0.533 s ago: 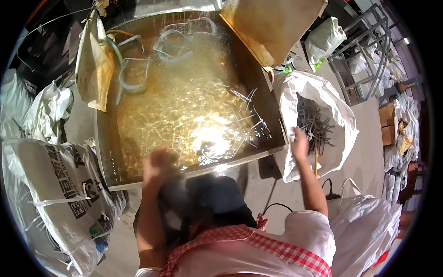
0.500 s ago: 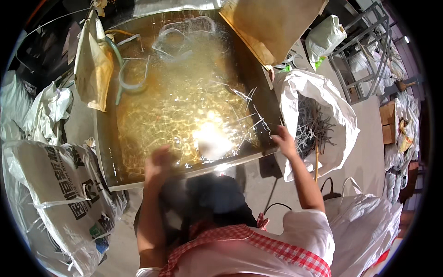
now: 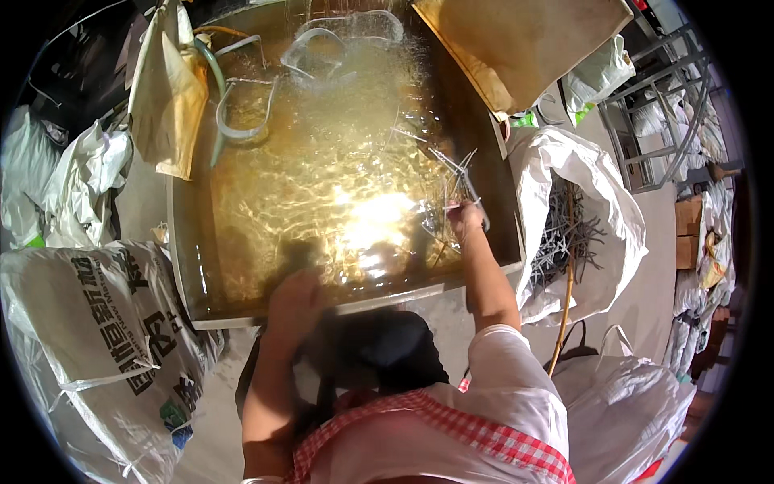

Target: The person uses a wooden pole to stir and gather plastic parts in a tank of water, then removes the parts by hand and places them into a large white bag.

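A wide metal basin (image 3: 403,298) of rippling, yellowish water (image 3: 282,194) is before me. At its right side my right hand (image 3: 465,218) reaches in past the front rim, its fingers curled at a loose bundle of thin, pale strips (image 3: 457,165). The strips stick up out of the water beyond the fingers; part of the grip is hidden. My left hand (image 3: 297,297) hovers over the front rim at the left, smeared by motion, so its fingers cannot be made out.
A white sack (image 3: 619,270) of grey strips (image 3: 556,250) stands right of the basin, a thin stick (image 3: 569,310) leaning in it. Brown boards (image 3: 165,105) flank the far end. Clear curved tubing (image 3: 242,129) lies in the water. A printed sack (image 3: 72,323) sits at left.
My right hand has moved from the basin's right front rim inward to the pale strips. My left hand has shifted slightly right and nearer to me.
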Action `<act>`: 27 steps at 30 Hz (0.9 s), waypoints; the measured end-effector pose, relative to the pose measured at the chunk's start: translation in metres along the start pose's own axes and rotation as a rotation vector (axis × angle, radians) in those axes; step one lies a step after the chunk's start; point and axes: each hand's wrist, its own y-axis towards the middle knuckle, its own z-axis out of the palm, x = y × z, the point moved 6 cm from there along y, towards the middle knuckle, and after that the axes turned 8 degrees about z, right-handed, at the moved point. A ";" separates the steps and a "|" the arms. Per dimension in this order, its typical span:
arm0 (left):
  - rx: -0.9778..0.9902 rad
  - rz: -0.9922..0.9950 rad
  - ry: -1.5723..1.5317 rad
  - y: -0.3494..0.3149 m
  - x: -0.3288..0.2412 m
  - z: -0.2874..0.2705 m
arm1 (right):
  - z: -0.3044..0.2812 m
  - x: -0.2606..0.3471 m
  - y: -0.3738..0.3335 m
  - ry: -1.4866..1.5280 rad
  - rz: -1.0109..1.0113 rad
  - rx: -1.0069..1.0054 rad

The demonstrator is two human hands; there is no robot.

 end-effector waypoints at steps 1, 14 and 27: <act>-0.036 0.038 -0.005 -0.001 0.000 0.000 | 0.004 0.009 -0.017 0.071 -0.049 0.026; 0.032 0.082 -0.020 0.004 -0.012 0.008 | 0.005 -0.055 -0.079 -2.263 -0.930 0.287; 0.195 -0.037 0.039 0.001 -0.001 0.009 | 0.036 0.030 0.017 -0.321 -0.129 -0.148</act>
